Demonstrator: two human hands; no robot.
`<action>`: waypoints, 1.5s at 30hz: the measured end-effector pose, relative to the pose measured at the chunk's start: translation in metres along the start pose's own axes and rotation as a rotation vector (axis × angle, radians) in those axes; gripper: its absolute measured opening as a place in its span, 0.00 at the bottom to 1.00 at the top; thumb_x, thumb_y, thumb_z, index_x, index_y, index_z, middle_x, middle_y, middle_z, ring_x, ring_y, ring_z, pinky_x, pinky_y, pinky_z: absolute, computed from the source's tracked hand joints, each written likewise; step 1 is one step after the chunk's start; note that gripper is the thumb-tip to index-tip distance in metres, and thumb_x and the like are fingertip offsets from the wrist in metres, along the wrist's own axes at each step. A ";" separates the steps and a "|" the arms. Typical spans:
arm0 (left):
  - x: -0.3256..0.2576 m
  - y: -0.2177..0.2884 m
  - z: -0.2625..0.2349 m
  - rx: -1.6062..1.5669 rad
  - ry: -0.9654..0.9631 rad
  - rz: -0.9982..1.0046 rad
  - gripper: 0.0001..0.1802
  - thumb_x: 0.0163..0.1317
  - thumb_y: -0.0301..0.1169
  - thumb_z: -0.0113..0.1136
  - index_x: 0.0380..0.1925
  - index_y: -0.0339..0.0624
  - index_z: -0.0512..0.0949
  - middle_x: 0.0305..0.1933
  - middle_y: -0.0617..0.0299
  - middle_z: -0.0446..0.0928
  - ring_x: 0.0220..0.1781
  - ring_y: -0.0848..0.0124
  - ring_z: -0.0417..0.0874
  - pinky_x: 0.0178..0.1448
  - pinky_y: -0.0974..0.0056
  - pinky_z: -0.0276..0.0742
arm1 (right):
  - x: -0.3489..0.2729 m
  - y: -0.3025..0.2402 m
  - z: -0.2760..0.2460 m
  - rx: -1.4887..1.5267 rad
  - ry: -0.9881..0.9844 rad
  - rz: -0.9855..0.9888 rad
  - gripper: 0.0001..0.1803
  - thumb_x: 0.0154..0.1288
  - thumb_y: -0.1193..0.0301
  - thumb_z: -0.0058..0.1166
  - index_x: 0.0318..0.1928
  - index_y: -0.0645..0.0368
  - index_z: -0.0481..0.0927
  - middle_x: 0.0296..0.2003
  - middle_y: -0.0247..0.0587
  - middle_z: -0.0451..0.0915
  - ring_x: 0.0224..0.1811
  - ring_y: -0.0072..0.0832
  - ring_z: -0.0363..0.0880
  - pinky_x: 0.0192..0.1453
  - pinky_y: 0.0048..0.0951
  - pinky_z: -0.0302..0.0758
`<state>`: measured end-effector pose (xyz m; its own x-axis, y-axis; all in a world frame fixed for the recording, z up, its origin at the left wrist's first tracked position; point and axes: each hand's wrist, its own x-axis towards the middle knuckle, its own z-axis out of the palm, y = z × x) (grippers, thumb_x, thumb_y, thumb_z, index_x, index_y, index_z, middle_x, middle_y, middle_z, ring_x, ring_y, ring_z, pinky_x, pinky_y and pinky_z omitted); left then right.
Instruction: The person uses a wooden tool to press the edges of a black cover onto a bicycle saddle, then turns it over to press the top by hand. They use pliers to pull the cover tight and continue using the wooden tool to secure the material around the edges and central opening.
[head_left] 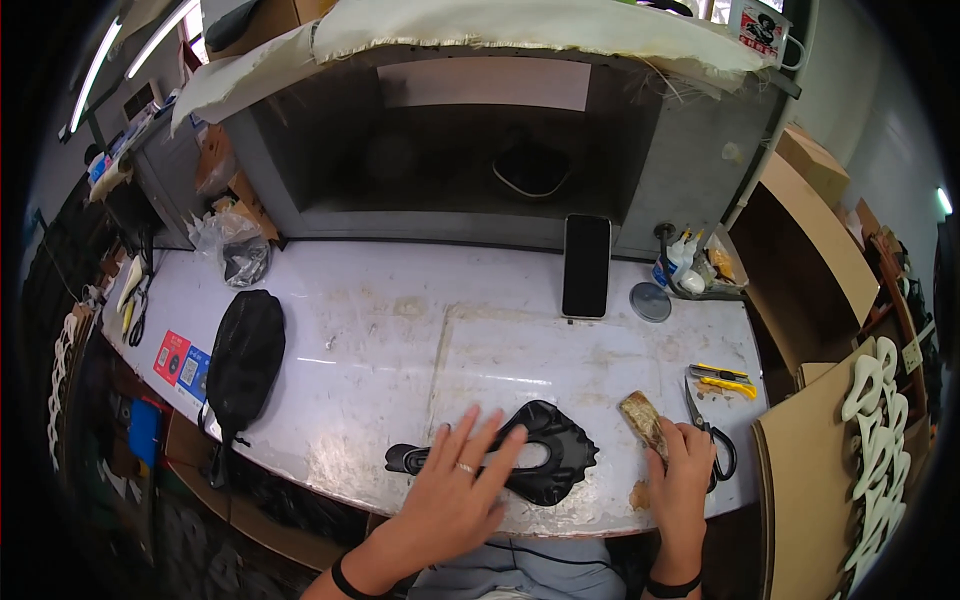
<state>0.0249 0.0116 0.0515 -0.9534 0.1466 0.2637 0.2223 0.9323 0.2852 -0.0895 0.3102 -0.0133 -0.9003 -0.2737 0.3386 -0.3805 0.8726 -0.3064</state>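
A black bicycle saddle cover point(572, 462), wide at its right end and narrow at its left, lies near the table's front edge. Its folded edge surrounds a pale oval middle. My left hand point(450, 495) rests over the narrow part with its fingers spread, hiding some of it. To the right, my right hand point(684, 478) is closed round the near end of a worn, brown-and-tan block point(640, 416), whose far end sticks out past the fingers. Just beyond that hand lie black-handled scissors point(723, 452), blades pointing away.
Yellow box cutters point(728, 388) lie at the right. A phone point(586, 268) leans against the grey cabinet point(680, 170), near a round lid point(650, 302) and a tray of small bottles point(688, 262). A black pouch point(245, 350) lies left. White saddle shells point(880, 440) hang beside cardboard.
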 end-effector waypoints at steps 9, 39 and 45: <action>-0.024 -0.014 0.004 -0.212 -0.213 -0.153 0.54 0.54 0.34 0.84 0.82 0.42 0.68 0.70 0.46 0.79 0.61 0.46 0.85 0.64 0.44 0.83 | -0.038 -0.034 0.007 1.781 0.175 -0.079 0.18 0.81 0.59 0.66 0.48 0.57 0.73 0.34 0.46 0.84 0.32 0.40 0.87 0.44 0.47 0.88; 0.053 -0.037 0.036 -0.668 -0.427 0.244 0.06 0.62 0.33 0.80 0.35 0.48 0.91 0.61 0.65 0.86 0.67 0.57 0.84 0.68 0.51 0.76 | -0.055 -0.080 0.015 1.358 -0.017 -0.560 0.15 0.75 0.72 0.68 0.29 0.60 0.79 0.29 0.43 0.83 0.32 0.41 0.85 0.45 0.49 0.87; 0.050 -0.027 0.036 -0.558 -0.406 0.268 0.08 0.59 0.31 0.80 0.38 0.48 0.91 0.61 0.64 0.86 0.67 0.58 0.84 0.64 0.53 0.79 | -0.053 -0.111 0.020 1.406 0.072 -0.743 0.16 0.74 0.72 0.66 0.28 0.59 0.76 0.28 0.41 0.77 0.29 0.37 0.80 0.35 0.42 0.82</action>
<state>-0.0359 0.0056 0.0236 -0.8279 0.5577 0.0592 0.4259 0.5565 0.7134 -0.0042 0.2195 -0.0150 -0.4374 -0.3953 0.8077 -0.6317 -0.5042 -0.5889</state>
